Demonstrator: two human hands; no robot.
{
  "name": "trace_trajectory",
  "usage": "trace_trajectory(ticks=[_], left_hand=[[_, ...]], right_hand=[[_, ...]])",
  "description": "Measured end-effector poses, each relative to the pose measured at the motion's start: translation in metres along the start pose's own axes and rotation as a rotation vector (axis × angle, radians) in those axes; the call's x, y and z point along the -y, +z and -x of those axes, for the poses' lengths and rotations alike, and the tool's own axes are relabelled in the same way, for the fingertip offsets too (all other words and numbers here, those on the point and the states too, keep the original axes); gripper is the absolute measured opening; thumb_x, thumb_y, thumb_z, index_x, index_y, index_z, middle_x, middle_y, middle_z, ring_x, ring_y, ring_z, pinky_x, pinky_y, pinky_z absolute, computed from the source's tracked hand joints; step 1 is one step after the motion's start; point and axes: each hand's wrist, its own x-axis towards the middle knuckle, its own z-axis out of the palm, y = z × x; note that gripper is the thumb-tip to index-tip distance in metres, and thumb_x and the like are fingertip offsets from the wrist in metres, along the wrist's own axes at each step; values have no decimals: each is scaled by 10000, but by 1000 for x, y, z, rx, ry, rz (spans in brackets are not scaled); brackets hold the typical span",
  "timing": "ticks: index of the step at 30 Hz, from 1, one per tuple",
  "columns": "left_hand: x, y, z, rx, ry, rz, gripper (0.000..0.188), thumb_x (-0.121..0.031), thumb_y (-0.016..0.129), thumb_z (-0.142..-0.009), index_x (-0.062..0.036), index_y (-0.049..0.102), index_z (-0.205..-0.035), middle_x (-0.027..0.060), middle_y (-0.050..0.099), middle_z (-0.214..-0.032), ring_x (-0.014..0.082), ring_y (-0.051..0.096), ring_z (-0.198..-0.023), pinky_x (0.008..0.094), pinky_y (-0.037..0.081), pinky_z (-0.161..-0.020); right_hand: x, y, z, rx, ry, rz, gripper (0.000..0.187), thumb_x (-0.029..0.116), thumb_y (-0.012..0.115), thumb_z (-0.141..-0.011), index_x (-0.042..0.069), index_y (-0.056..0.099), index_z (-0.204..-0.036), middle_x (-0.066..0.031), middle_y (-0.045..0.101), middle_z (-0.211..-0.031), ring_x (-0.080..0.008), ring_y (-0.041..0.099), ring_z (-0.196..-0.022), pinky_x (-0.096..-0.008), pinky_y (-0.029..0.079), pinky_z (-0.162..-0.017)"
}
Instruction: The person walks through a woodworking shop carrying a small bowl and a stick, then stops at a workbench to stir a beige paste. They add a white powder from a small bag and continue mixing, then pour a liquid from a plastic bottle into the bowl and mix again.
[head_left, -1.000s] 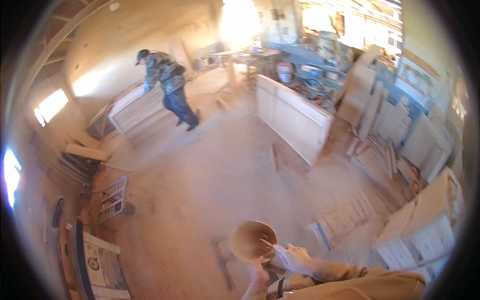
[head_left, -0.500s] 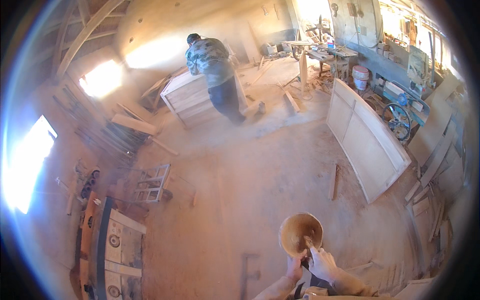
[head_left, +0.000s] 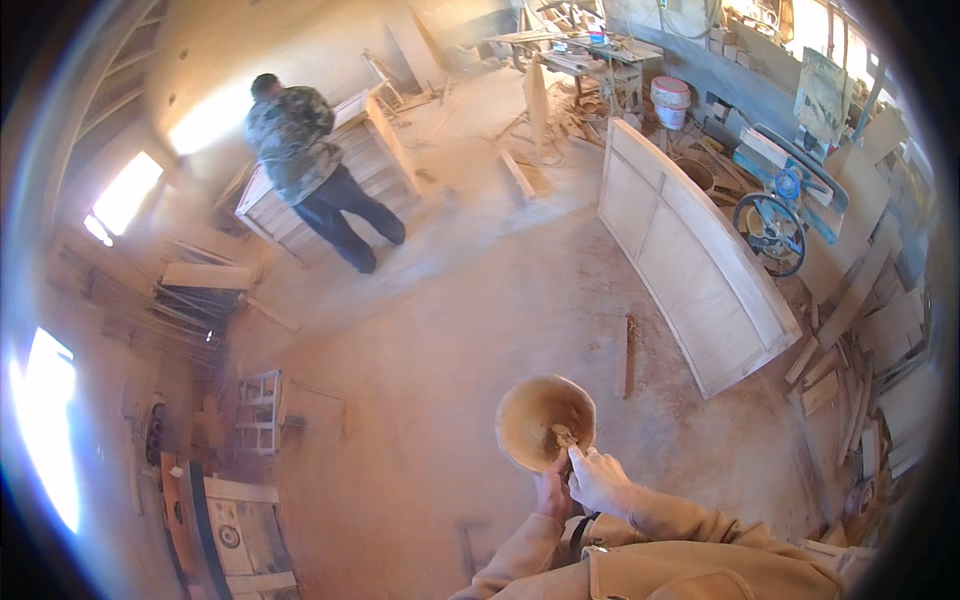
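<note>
A tan, round bowl (head_left: 523, 428) is tipped with its mouth upward in front of me, brownish residue inside. My left hand (head_left: 551, 492) grips its near lower edge, fingers wrapped round it and partly hidden. My right hand (head_left: 600, 482) reaches over the near rim, fingers closed around a small brownish object (head_left: 562, 437) inside the bowl. That object's kind cannot be made out; it may be a short tool or a lump.
Beyond, another person (head_left: 295, 150) in a camouflage jacket leans by a wooden cabinet (head_left: 385, 150). A large framed wooden panel (head_left: 690, 260) stands at right, near a spoked-wheel machine (head_left: 770, 232) and wood scraps (head_left: 850, 400). A metal cart frame (head_left: 260, 412) is at left; a wood strip (head_left: 625, 357) lies ahead.
My view has shifted, and the bowl with both hands appears further left and higher. The other person now stands further left along the cabinet, legs apart. My grip looks the same.
</note>
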Motion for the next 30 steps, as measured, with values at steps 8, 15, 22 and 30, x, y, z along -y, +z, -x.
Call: trace_trajectory(ticks=[8, 15, 22, 30], left_hand=[[-52, 63, -160, 267, 198, -506, 368, -284, 540, -1017, -55, 545, -1305, 99, 633, -1229, 257, 604, -1117, 423, 491, -960], [-155, 213, -279, 72, -65, -173, 261, -279, 571, -1011, -99, 585, -1199, 19, 648, -958, 159, 574, -813, 345, 500, -709], [-223, 339, -391, 129, -293, -278, 362, -382, 542, -1016, -90, 579, -1228, 57, 650, -981, 177, 595, -807, 332, 442, -599], [-256, 446, -536, 113, -185, -329, 343, -335, 524, -1037, -60, 525, -1241, 88, 636, -974, 198, 606, -784, 371, 503, -625]], right_hand=[[-49, -69, -162, -78, 70, -198, 268, 153, 527, -898, -28, 475, -1088, -283, 646, -946, -485, 628, -863, -558, 496, -753], [-78, -173, -324, -136, 215, -639, 352, 178, 481, -984, -16, 399, -1266, -279, 642, -831, -428, 637, -733, -512, 504, -660], [-122, -243, -453, -208, 466, -1294, 291, 219, 437, -1046, -1, 432, -1236, -131, 649, -852, -158, 644, -606, -278, 519, -462], [-173, -347, -598, -191, 511, -1288, 287, 201, 404, -1042, -17, 440, -1225, -154, 633, -854, -162, 631, -608, -290, 500, -464]])
